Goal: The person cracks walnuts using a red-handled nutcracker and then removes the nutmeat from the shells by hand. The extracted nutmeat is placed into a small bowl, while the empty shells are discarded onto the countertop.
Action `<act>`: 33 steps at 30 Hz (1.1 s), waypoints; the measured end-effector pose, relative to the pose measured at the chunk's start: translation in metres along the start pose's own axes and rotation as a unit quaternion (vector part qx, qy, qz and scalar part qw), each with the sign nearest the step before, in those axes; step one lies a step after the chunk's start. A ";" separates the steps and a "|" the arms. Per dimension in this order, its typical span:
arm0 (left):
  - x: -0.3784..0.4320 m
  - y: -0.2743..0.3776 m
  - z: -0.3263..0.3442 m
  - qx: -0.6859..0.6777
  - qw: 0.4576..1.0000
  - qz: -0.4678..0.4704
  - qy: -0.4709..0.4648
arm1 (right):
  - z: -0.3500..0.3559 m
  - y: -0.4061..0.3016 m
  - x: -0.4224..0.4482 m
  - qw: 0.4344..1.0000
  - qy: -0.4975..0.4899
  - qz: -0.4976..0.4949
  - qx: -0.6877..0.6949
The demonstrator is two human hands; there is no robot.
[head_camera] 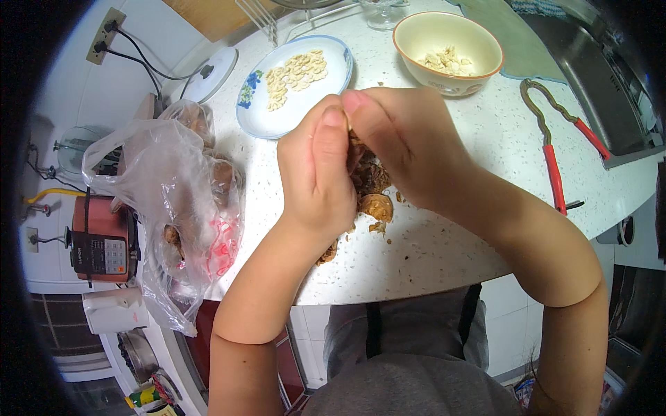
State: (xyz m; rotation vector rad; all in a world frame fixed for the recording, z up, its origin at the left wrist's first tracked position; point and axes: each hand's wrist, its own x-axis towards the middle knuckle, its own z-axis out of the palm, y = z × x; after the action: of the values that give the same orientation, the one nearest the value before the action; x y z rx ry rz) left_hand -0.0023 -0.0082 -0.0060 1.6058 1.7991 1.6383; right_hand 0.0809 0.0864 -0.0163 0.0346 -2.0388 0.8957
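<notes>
My left hand point(320, 166) and my right hand point(411, 140) meet over the countertop, thumbs side by side, pinching a small pale piece between them that is mostly hidden. Beneath them lie broken walnut shells point(376, 207) and brown crumbs, partly covered by the hands. Behind the left hand, a white plate with a blue rim point(296, 122) holds pale pieces point(296, 75) laid close together. A cream bowl with an orange rim point(448, 83) contains pale nut pieces point(448, 61) beyond the right hand. A plier-like nutcracker with red handles point(554, 177) lies spread on the right.
At left sits a clear plastic bag point(166, 171) with walnuts, near a white lid point(216, 75) and a pink rice cooker point(101, 239). A wire rack point(260, 21) and a glass dish point(384, 15) stand at the back. The sink point(577, 67) and a green cloth point(510, 36) are at right.
</notes>
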 end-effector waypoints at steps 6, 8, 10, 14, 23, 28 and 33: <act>-0.001 -0.005 -0.001 -0.232 0.967 -0.100 0.010 | 0.006 -0.003 0.001 0.984 0.023 0.081 0.156; -0.001 -0.001 0.000 -0.219 0.972 -0.080 0.024 | 0.003 -0.008 0.004 0.948 0.005 0.191 0.253; 0.000 -0.003 -0.001 -0.179 0.981 -0.073 0.020 | 0.000 -0.010 0.007 0.901 -0.023 0.283 0.329; 0.003 0.002 -0.006 -0.155 0.985 -0.079 0.003 | 0.000 -0.002 0.004 0.862 -0.029 0.336 0.378; 0.003 0.003 -0.014 -0.232 0.956 -0.173 -0.048 | -0.008 -0.001 0.003 0.906 -0.010 0.323 0.276; 0.002 -0.008 -0.015 -0.081 0.989 -0.120 -0.029 | -0.006 0.001 0.004 0.930 -0.003 0.289 0.227; 0.003 -0.014 -0.017 0.001 0.998 -0.062 -0.015 | -0.001 0.004 0.003 0.942 -0.002 0.273 0.196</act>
State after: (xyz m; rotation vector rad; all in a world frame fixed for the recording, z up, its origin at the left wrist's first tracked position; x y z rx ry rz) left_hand -0.0235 -0.0122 -0.0096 1.4797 1.8463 1.5491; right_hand 0.0788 0.0908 -0.0161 -0.3264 -1.8669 1.6398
